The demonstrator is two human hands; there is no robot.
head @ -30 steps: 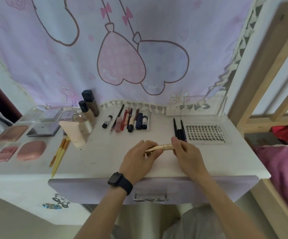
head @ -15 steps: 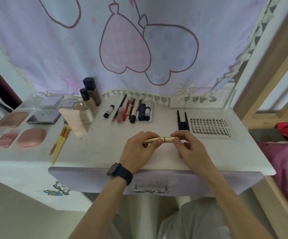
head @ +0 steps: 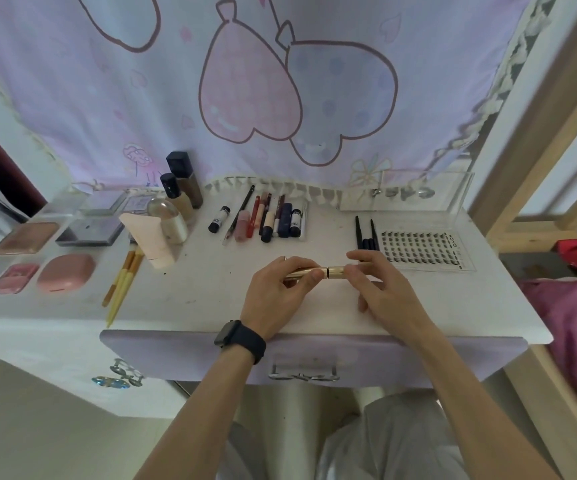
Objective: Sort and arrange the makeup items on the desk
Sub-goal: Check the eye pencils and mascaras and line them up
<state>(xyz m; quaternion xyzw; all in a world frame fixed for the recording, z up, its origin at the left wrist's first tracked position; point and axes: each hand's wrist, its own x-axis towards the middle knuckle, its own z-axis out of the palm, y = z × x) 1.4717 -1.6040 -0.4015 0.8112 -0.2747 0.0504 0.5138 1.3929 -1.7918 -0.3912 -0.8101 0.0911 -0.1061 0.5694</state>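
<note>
The left hand (head: pixel 280 289) is curling its fingers round the body of a slim gold cosmetic tube (head: pixel 334 270) while the right hand (head: pixel 380 289) is pinching its cap end, both holding it level, low over the table (head: pixel 211 299) near the front edge. It is probably handling as light, rigid and slick, so gripping the barrel either side of the dark seam is looking safest.

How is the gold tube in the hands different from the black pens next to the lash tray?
The gold tube is shiny gold and thicker; the black pens are dark and thin. The gold tube is held crosswise, the left hand and right hand gripping its ends; the black pens lie on the desk, pointing away from the person. Both are slim stick shapes.
</note>
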